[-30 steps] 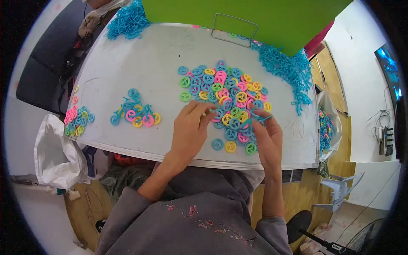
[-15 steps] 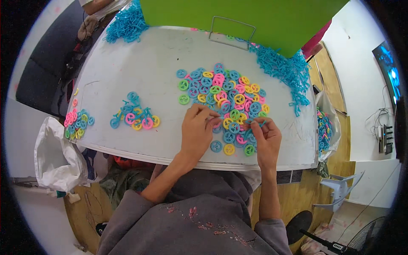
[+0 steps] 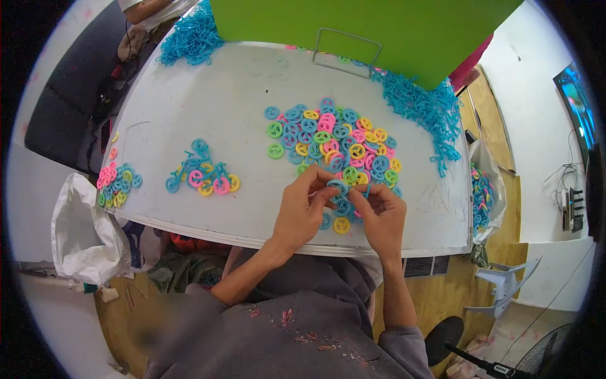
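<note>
**Hands meet over a blue wheel at the near edge of the pile**

Since the earlier frames both hands have drawn together: the left hand (image 3: pixel 302 211) has slid right from the pile's edge and now meets the right hand (image 3: pixel 379 211) fingertip to fingertip.

- Between them sits a small blue plastic wheel (image 3: pixel 336 186), raised just above the worktop (image 3: pixel 221 107). Left fingers pinch it from one side, right fingers from the other; a thin blue piece seems to hang from the right fingertips, too small to tell for sure.
- Directly behind the hands: loose pile of wheels (image 3: pixel 331 139) in blue, pink, yellow and green. One yellow wheel (image 3: pixel 341 225) lies near the worktop's front edge, below the hands.
- Left of the hands, well apart: a small assembled cluster (image 3: pixel 201 174), bicycle-like, blue frames with coloured wheels. Further left, at the rim, another heap of wheels (image 3: pixel 115 185).
- Heaps of blue frame pieces (image 3: pixel 420 104) at the far right and far left corners; green box (image 3: pixel 353 25) at the back.

Judgement on the step in hand: fitting parts this small goes best with the wheel held by its rim so the hub stays free, parts lined up squarely before pressing, and the work kept low over the worktop so a dropped piece does not roll off the edge.
</note>
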Action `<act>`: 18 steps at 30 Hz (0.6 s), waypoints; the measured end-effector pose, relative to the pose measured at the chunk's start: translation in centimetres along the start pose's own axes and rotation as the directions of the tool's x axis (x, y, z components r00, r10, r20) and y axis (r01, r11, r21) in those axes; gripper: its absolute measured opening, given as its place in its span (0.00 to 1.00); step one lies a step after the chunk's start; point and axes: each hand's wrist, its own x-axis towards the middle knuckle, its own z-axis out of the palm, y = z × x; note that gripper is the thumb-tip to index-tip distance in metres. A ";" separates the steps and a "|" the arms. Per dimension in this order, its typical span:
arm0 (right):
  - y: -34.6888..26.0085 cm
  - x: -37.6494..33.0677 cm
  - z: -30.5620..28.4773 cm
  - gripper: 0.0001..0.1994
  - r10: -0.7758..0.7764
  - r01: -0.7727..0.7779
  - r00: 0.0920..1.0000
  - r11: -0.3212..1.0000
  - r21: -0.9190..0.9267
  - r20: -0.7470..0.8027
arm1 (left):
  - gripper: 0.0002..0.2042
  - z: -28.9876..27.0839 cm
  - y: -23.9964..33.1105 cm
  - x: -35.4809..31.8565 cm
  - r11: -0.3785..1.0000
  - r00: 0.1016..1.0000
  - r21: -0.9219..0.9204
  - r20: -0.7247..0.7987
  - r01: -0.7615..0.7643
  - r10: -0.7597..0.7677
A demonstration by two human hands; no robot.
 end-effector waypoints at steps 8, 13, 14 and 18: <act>-0.9 -0.1 0.3 0.07 0.130 -0.138 0.990 0.976 0.168 0.059 | 0.08 0.1 0.2 -0.2 0.987 0.998 0.147 0.007 -0.066 0.066; -2.2 0.0 0.5 0.09 0.173 -0.177 0.984 0.972 0.155 0.037 | 0.04 0.1 0.7 -0.1 0.995 0.996 0.036 -0.002 -0.093 0.093; -2.5 0.0 0.5 0.10 0.191 -0.202 0.978 0.964 0.170 0.080 | 0.04 0.1 0.6 -0.2 0.995 0.996 0.035 0.001 -0.091 0.091; -2.1 -0.1 1.0 0.12 0.159 -0.183 0.981 0.944 0.276 0.107 | 0.06 -0.3 0.6 -0.3 0.998 0.994 -0.024 -0.091 -0.064 0.062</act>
